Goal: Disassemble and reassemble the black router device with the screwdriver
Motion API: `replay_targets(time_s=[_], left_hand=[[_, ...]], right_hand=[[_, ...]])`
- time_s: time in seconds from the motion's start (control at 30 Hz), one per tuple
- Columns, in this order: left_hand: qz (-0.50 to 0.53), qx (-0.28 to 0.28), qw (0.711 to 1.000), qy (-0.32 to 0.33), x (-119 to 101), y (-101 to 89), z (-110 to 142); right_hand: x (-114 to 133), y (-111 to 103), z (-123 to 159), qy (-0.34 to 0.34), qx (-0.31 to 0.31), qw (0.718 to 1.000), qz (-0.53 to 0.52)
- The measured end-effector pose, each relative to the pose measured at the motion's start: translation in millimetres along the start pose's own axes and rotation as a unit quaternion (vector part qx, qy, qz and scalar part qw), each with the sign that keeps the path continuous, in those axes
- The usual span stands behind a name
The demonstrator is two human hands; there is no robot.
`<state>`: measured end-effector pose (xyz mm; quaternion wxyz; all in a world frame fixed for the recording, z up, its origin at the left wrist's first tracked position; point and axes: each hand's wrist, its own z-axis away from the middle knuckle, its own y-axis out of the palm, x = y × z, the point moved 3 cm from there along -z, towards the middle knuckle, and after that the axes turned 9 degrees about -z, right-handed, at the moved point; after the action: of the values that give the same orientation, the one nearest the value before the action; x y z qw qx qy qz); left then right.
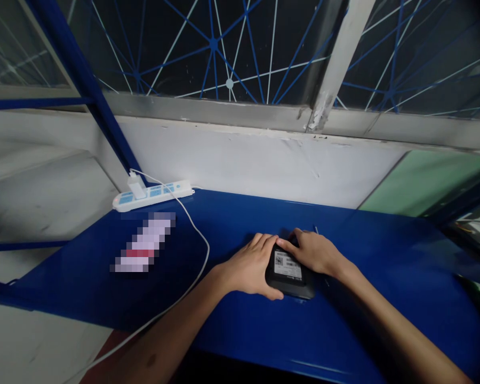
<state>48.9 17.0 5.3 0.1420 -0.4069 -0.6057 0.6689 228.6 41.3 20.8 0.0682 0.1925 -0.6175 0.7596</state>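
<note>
Black device (288, 271), held by left hand's grip (253, 266) at nine o'clock and right hand's (315, 250) at two, seems best steadied with even pressure.

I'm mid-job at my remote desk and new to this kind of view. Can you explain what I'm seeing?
There is no machine: these are a person's two bare hands. The only picture comes from a camera on that person's head, looking forward and down. The left hand grips the left side of a flat black device with a white printed label; the right hand touches its far right part. Beneath is a glossy blue tabletop. Farther left are a long white power strip holding a white boxy adapter, a thin white cable, and something pixelated I can't identify.
</note>
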Motion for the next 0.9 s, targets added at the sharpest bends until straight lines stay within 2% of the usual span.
replay_targets(time_s=[0.17, 0.3, 0.47, 0.63, 0.9], left_hand=[[-0.005, 0.004, 1.000, -0.006, 2, 2.8, 2], [0.001, -0.013, 1.000, -0.005, 2, 3.2, 3], [0.020, -0.049, 0.998, 0.021, 1, 1.0, 3], [0.046, -0.072, 0.996, 0.033, 1, 0.7, 4], [0.043, -0.064, 0.997, 0.027, 0, -2.4, 6]], right_hand=[[-5, -3, 14, -0.082, -0.030, 0.995, -0.046], [-15, -4, 35, -0.142, -0.017, 0.984, -0.102], [-27, 2, 57, -0.209, 0.006, 0.970, -0.121], [-31, 11, 62, -0.217, 0.018, 0.968, -0.127], [-29, 12, 63, -0.227, -0.013, 0.963, -0.142]])
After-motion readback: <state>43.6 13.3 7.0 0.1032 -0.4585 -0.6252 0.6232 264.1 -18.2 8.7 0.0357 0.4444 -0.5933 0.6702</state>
